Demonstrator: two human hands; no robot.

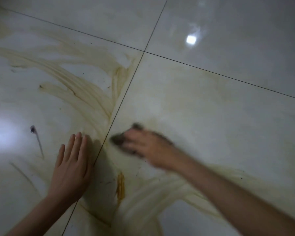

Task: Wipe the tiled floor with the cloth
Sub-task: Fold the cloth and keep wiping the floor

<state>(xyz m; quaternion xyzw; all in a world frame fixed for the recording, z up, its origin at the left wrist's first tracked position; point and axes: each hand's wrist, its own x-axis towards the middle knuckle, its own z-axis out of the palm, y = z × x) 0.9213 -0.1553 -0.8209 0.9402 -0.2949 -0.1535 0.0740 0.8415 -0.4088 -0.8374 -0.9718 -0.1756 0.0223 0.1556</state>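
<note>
Left hand lies flat on the tiled floor, fingers straight, holding nothing. Right hand, blurred, rests on the dark cloth; whether its fingers curl, I cannot tell.

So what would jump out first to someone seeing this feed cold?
Yellow-brown smears fan across the tiled floor left of the grout line, with more near the bottom. Just right of that line the blurred right hand covers a dark cloth, while the left hand lies flat left of it.
</note>
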